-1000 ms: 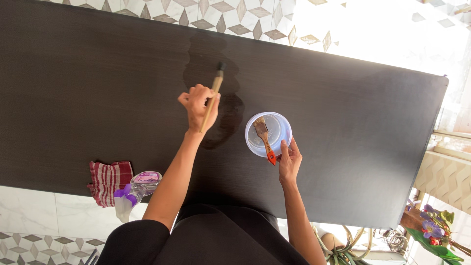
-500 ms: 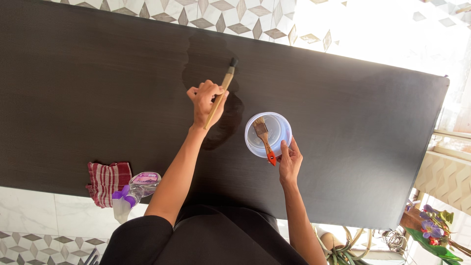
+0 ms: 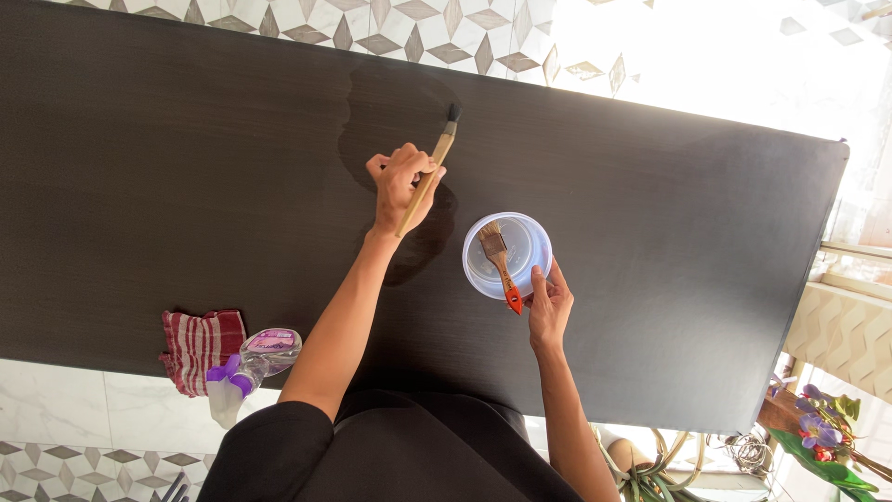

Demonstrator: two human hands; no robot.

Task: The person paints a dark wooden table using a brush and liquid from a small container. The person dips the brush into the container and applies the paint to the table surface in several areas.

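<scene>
- Two bare forearms reach out from a black-clad torso at the bottom of the view, over a long dark wood-grain board (image 3: 697, 279) that lies across a pale tiled floor.
- Nearest on the left, at the board's near edge, lie a red-and-white striped cloth (image 3: 200, 349) and a clear spray bottle with a purple trigger (image 3: 246, 367) — the bottle just beside the cloth, jutting past the edge.
- Right hand (image 3: 550, 311): fingers curled against the near rim of a round translucent white plastic tub (image 3: 507, 253), steadying it on the board.
- Inside that tub leans a small flat brush with a wooden handle and red tip (image 3: 499, 263), bristles down in the tub, red tip poking over the rim next to the right hand's fingers.
- Left hand (image 3: 402, 189): closed in a fist round the handle of a long wooden paintbrush with dark bristles (image 3: 433, 165).
- Farthest out, its bristles touch the board within a darker, wet-looking patch (image 3: 409, 102) (it runs from the far edge back toward the tub).
</scene>
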